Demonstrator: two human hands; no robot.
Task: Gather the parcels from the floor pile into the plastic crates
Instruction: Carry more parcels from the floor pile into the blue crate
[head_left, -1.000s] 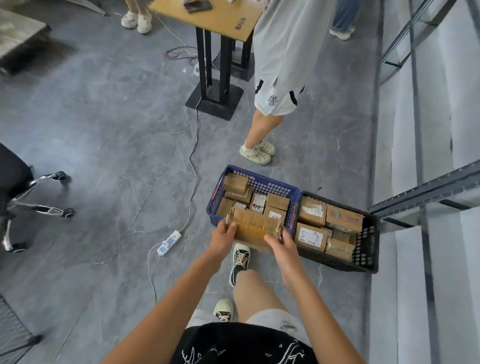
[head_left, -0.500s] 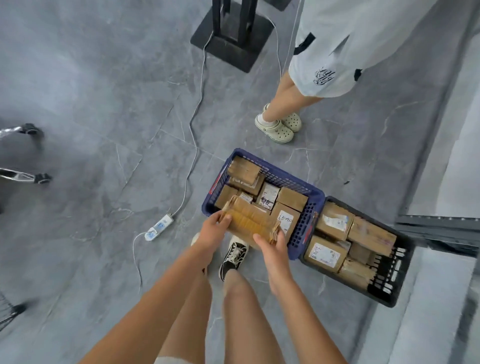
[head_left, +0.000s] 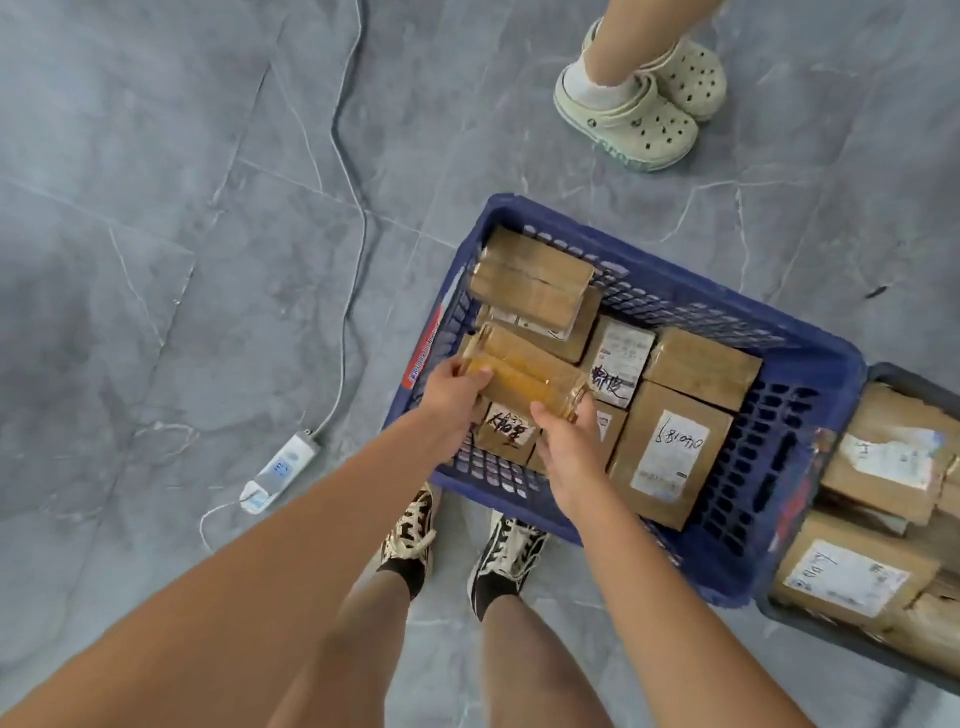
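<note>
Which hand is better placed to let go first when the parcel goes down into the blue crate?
Probably the right hand: it holds the taped parcel over packed boxes, while the left hand sits against the blue crate wall.

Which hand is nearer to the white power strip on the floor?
Left. The left hand grips the near-left end of the taped parcel, on the power strip side; the right hand grips its far end, further away.
</note>
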